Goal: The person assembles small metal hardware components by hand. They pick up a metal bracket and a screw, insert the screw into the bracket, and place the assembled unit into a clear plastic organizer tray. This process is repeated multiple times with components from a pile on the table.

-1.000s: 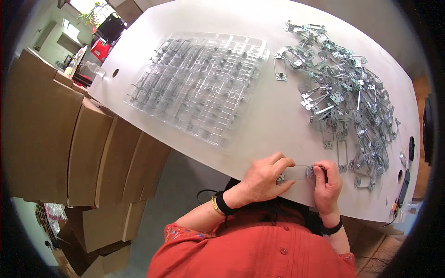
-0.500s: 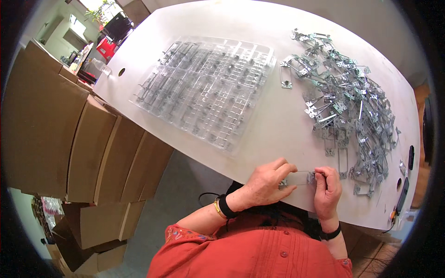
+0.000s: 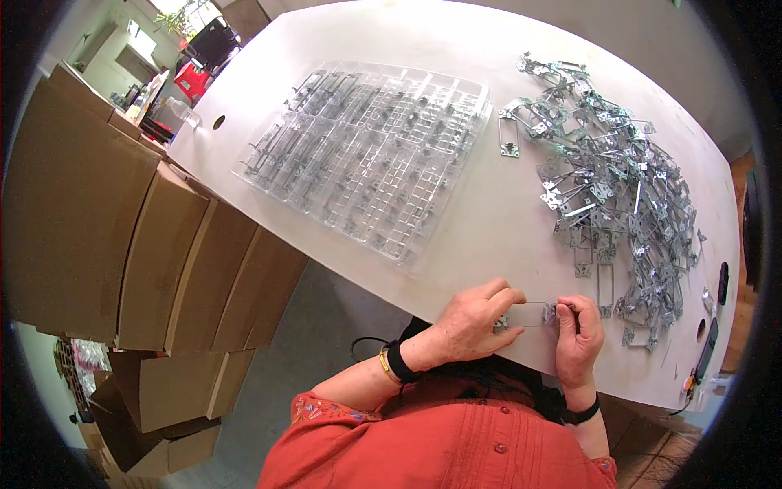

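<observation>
Near the table's front edge I hold a small metal bracket with two thin parallel wires (image 3: 533, 305) between its end plates. The thumb and fingers of my left hand (image 3: 475, 323) curl round its left end, partly covering that plate. My right hand (image 3: 578, 341) pinches the right end between thumb and bent fingers. Just to the right, a heap of similar metal brackets (image 3: 631, 191) lies tangled on the table. A clear plastic tray (image 3: 423, 254) with many compartments sits to the left, with brackets lying in rows in it.
The white table (image 3: 481, 236) curves away on all sides. One loose bracket (image 3: 509, 134) lies between tray and heap. Dark slim objects (image 3: 722, 284) rest at the right edge. Cardboard boxes (image 3: 138, 269) stand left of the table, and a clear bottle (image 3: 183, 112) is at its far left.
The whole view has shifted slightly. Both hands keep nearly the same grip on the bracket, and the tray and heap stay where they were.
</observation>
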A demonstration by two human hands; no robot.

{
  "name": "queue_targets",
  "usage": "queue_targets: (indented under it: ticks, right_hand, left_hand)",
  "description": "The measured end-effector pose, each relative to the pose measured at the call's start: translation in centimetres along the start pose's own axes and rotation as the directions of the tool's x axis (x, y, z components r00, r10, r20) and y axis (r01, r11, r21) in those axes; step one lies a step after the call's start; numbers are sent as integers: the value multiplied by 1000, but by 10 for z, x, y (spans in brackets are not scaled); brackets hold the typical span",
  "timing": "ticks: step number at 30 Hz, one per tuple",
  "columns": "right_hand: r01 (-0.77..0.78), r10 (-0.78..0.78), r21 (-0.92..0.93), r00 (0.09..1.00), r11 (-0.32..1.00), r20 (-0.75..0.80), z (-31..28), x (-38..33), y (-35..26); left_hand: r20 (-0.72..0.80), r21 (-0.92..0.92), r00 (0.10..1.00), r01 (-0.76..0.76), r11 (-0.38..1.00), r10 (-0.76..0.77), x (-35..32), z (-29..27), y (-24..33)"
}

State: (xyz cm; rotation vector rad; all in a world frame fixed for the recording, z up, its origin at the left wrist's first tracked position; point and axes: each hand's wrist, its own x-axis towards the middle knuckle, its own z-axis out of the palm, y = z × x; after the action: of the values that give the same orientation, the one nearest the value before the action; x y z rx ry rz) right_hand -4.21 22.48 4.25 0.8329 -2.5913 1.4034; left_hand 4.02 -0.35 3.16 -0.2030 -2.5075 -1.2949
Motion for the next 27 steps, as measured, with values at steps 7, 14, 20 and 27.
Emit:
queue_targets:
  ticks: [7,14,20,27]
  right_hand:
    - [23,-23,-16,1000,1000,-11,2,1,-1]
    - [-16,16,13,1000,1000,2,1,0,1]
    - [28,-28,-14,1000,1000,0,1,2,-1]
    - [-6,6,22,1000,1000,5,0,-1,1]
  left_hand:
    - [-6,-11,1000,-8,1000,8,-1,2,-1]
    - [2,-10,1000,-6,1000,6,0,1,-2]
    - [0,-11,1000,-13,1000,13,0,1,-1]
    - [5,-10,1000,-2,1000,2,0,1,-2]
